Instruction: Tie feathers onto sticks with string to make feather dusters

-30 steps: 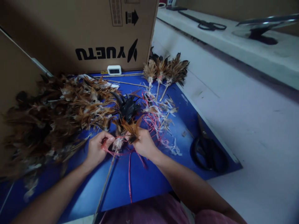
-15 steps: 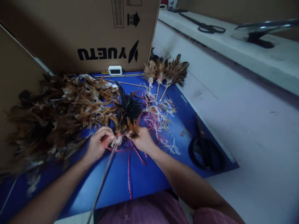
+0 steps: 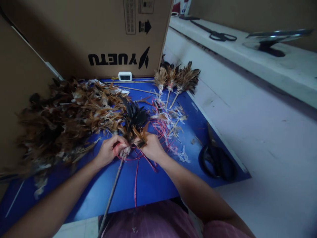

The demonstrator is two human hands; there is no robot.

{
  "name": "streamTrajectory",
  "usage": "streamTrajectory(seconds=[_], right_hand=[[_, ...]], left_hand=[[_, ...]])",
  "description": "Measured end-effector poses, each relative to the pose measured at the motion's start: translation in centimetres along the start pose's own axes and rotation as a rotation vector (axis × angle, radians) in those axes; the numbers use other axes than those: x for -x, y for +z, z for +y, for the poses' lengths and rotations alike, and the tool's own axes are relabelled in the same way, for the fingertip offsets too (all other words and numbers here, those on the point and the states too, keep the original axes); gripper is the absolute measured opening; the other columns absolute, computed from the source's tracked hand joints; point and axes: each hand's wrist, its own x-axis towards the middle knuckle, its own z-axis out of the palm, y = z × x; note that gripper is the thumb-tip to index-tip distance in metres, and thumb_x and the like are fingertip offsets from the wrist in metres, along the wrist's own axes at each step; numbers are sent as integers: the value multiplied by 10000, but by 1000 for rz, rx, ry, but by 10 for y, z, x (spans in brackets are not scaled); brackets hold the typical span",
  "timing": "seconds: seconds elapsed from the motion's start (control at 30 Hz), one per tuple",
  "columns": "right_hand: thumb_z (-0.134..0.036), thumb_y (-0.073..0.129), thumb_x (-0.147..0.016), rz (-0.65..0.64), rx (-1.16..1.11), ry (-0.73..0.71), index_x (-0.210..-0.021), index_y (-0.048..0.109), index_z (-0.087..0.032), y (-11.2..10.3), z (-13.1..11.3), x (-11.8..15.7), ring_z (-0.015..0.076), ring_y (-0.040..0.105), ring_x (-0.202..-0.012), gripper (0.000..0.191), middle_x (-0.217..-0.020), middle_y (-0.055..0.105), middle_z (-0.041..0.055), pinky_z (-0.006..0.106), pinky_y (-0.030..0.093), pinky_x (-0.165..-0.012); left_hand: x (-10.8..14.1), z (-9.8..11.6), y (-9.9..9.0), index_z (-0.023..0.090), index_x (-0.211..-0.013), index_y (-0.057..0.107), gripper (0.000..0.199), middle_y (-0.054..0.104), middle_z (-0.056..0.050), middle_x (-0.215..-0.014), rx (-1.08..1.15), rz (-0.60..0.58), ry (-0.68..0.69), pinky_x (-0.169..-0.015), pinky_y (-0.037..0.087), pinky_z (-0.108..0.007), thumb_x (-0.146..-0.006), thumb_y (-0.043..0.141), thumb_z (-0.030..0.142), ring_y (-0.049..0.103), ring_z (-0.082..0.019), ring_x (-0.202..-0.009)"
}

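Observation:
A bundle of black and brown feathers (image 3: pixel 135 115) is held at the top of a thin stick (image 3: pixel 112 193), which slants down to the front edge. My left hand (image 3: pixel 110 150) pinches red string (image 3: pixel 118 149) at the left of the whitish feather bases (image 3: pixel 125 152). On the other side my right hand (image 3: pixel 150 145) is closed at the bundle's base, its fingertips partly hidden by brown feathers. Loose red string ends (image 3: pixel 135 185) hang below the bundle over the blue table (image 3: pixel 158 188).
Brown feathers (image 3: pixel 66 115) are heaped at left. Black-handled scissors (image 3: pixel 216 162) lie at right, near tangled red and white strings (image 3: pixel 165 129). Several feather-topped sticks (image 3: pixel 170 79) stand at the back beside a cardboard box (image 3: pixel 104 33) and a small white device (image 3: pixel 125 76).
My left hand has moved slightly right, closer to the feather bases, with the red string. My right hand stays at the bundle. The whole view has shifted a little.

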Motion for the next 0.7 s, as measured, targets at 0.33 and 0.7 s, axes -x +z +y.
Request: streamTrajectory(seconds=[0.33, 0.7], right_hand=[[-97, 515, -773, -108, 18, -114, -752, 599, -175, 10, -9, 7, 147, 552, -752, 116, -798, 598, 17, 248, 410, -704], [-233, 524, -863, -133, -3, -93, -783, 582, -169, 10, -11, 6, 143, 564, -725, 117, -765, 627, 16, 230, 409, -649]], left_hand=[[1, -4, 2, 188, -769, 540, 140, 649, 28, -657, -48, 51, -126, -541, 451, -190, -828, 613, 292, 590, -91, -548], [5, 1, -1, 187, -872, 671, 149, 711, -46, -807, -415, -4, 272, -680, 505, -212, -895, 540, 253, 665, -126, -732]])
